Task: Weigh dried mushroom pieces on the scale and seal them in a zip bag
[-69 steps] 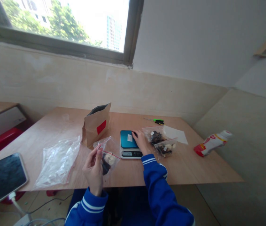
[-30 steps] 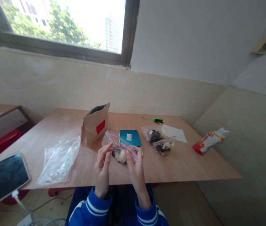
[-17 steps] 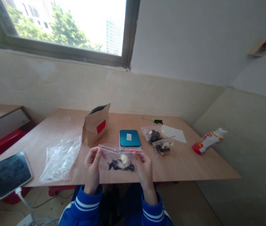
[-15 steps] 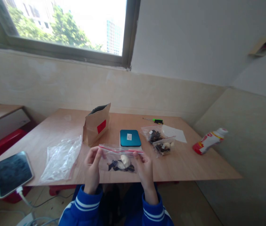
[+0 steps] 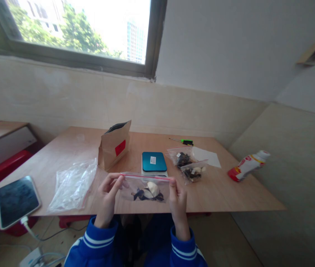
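Note:
A clear zip-lock bag with a red seal strip hangs between my two hands over the table's front edge. Dark dried flakes and pale rounded pieces lie along its bottom. My left hand pinches the top left corner, thumb uppermost. At the top right corner, my right hand grips the other end of the strip. Just behind the bag sits a kitchen scale with a blue-green top and a white label. Two filled zip-lock bags with similar dark and pale contents rest to the scale's right.
On the left are a stack of clear bags and a tablet with a plugged-in cable. A brown paper pouch stands behind. Rightward lie a screwdriver, white paper and a tilted bottle.
My right hand has moved right along the red strip to the bag's corner. The strip now looks straighter and more stretched, and the bag has shifted slightly right.

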{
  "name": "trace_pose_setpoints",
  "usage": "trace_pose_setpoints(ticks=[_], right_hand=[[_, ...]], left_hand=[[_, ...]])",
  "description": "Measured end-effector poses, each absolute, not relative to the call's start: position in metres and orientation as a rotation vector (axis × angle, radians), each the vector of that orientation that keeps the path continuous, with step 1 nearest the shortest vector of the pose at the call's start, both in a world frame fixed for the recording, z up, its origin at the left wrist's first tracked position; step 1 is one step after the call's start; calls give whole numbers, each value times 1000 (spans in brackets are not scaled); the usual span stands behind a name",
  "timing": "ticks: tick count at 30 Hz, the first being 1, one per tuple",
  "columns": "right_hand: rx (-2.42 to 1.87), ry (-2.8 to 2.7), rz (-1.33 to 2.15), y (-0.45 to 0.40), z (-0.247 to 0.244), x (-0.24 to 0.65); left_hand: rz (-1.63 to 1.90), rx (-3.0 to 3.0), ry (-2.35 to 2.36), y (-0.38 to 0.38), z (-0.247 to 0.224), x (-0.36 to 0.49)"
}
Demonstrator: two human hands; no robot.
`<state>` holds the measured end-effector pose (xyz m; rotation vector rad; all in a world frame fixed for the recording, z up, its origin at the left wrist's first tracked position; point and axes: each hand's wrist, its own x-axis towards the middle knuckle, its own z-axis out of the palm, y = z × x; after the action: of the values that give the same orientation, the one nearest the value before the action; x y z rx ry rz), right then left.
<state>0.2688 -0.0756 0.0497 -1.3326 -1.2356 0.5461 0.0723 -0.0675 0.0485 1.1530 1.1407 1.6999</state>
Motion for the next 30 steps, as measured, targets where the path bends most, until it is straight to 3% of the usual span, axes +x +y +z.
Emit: trace_pose_setpoints(ticks=[7, 18, 30], right_hand=[[-1266, -1119, 431, -78, 54, 258], [-947, -1232, 850, -72, 47, 264], [-1095, -1062, 832, -61, 42, 254]], left_hand=[[1801, 1110, 1172, -73, 55, 80], [1828, 840, 1079, -69, 51, 96], [1672, 874, 1026, -58, 46, 94]])
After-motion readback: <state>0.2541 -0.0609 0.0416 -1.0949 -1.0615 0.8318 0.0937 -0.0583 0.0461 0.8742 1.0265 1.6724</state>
